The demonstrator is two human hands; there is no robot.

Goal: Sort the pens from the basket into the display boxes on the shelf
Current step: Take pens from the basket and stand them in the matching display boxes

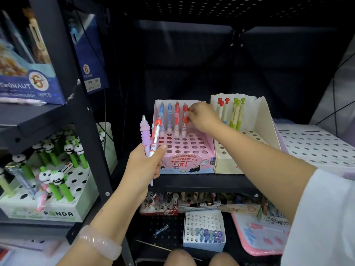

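We see the right hand (199, 117) pinching the top of a red pen (184, 120) standing upright in the back row of the pink display box (189, 148), at twelve o'clock. The left hand (143, 166) grips a lilac pen (145, 136) and a red-capped pen (155, 138), long axes near vertical, clicker ends up. Many front holes stand open. At three o'clock, touching the pink box, sits a cream box (255, 129); a black shelf post (76, 112) bounds nine o'clock.
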